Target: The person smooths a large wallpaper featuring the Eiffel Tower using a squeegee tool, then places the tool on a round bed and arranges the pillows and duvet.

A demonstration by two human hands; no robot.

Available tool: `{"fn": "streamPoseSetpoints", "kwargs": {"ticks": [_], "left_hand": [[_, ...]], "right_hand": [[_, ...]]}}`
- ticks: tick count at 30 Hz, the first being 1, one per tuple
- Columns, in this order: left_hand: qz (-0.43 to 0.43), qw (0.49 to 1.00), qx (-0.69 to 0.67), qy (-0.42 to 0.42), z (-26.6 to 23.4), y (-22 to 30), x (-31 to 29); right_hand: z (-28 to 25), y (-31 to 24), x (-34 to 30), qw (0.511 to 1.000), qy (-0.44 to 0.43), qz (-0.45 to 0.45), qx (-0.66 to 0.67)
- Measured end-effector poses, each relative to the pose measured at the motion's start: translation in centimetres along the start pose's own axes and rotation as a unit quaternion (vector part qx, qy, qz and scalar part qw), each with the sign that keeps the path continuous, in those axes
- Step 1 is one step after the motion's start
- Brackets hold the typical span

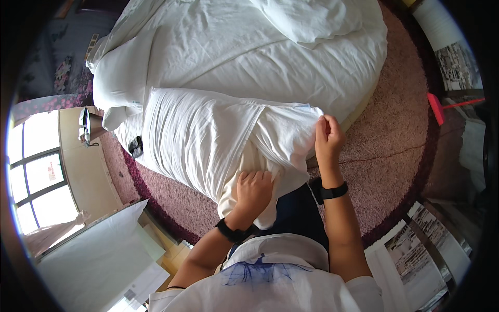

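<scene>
Beside carpet [392,140], fingers [323,128] at cover edge [306,111]

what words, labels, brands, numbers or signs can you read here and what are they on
No word, label, brand or number can be read here.
Reddish marking on the window: too small and blurred to tell whether it is writing.
Grey picture panels at lower right: no legible text.
White shirt: a wispy blue print, no letters I can make out.
White cover pinched by the right hand: no lettering visible.
</scene>
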State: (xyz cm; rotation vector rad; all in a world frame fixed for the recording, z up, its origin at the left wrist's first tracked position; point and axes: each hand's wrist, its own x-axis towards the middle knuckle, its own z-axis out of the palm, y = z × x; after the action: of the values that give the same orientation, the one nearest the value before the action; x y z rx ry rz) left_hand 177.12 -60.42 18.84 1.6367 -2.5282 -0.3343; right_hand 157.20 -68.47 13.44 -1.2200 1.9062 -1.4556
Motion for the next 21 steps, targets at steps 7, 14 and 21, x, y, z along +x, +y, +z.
{"fn": "streamPoseSetpoints", "kwargs": {"ticks": [7, 14, 21], "left_hand": [[-0.026, 0.996, -0.085, 0.018, -4.0, -0.2, -2.3], [-0.058, 0.989, -0.135, 0.017, -8.9, -1.6, -5.8], [-0.067, 0.986, -0.149, 0.02, -9.8, -2.3, -6.6]], "right_hand": [[0.4, 0.5, 1.7, 0.996, -0.001, 0.092, -0.004], [4.5, 6.2, 2.7, 0.984, -0.035, 0.018, -0.176], [5.9, 7.2, 3.1, 0.994, -0.06, 0.044, -0.074]]}}
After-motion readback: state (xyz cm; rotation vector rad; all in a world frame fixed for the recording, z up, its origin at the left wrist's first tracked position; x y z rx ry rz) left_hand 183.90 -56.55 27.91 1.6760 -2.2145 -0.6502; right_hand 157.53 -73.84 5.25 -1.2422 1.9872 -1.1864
